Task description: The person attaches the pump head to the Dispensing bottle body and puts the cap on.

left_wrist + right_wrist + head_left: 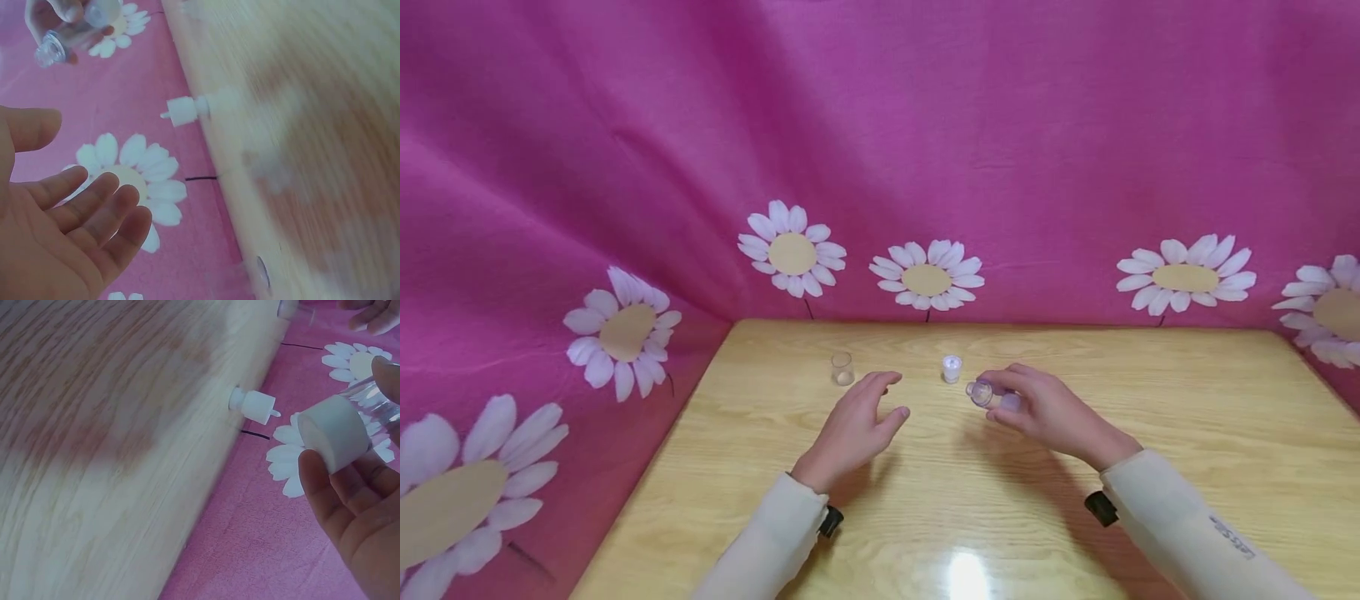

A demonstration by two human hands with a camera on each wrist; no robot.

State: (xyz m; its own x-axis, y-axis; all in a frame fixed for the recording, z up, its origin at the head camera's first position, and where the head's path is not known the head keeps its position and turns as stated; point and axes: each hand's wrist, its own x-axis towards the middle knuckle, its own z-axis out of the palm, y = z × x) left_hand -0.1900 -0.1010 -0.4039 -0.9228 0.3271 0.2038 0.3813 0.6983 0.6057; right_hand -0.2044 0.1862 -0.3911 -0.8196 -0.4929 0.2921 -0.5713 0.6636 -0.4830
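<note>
My right hand [1056, 410] grips a small clear bottle [981, 392] above the table, thumb on one side and fingers on the other. The bottle lies tilted, its narrow neck toward the left and its broad white base [334, 432] by my fingertips. My left hand [853, 429] hovers with fingers loosely bent, palm bare in the left wrist view. Between the hands, farther back, a white nozzle cap [951, 368] stands upright on the table. Past my left fingertips is a clear, cup-shaped cover [842, 369].
The wooden table [1187, 433] ends at a pink cloth [1037, 150] with daisies, behind it and on the left. Dark bands [1102, 508] sit at both wrists, by the light sleeves. A bright reflection shows near the table's front.
</note>
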